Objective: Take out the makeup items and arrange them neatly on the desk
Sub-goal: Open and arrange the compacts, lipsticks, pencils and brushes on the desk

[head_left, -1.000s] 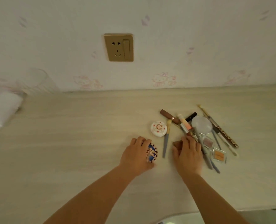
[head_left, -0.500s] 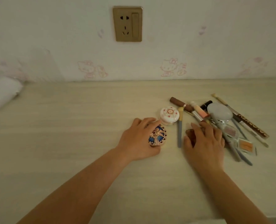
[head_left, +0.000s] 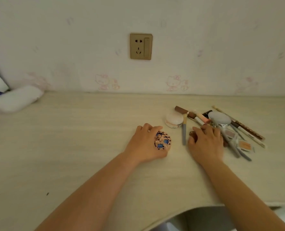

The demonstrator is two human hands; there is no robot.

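My left hand [head_left: 145, 144] rests on the desk [head_left: 71, 147], fingers wrapped around a round blue-and-gold patterned compact [head_left: 162, 140]. To its right my right hand [head_left: 205, 144] covers a small brown item [head_left: 193, 135] at the edge of a pile of makeup. The pile holds a white round jar [head_left: 173, 120], a grey-handled brush [head_left: 184, 130], a brown tube [head_left: 185, 111], a pink tube [head_left: 202, 118], a round grey mirror [head_left: 219, 119], small square eyeshadow pans [head_left: 245, 145] and long pencils [head_left: 248, 129].
A white rolled cloth [head_left: 16, 99] lies at the far left against the wall. A gold wall socket [head_left: 141, 46] sits above the desk. The desk's front edge curves inward at the bottom right [head_left: 196, 207].
The view has shifted. Both hands stay in much the same places, the left on the patterned compact and the right on the brown item.
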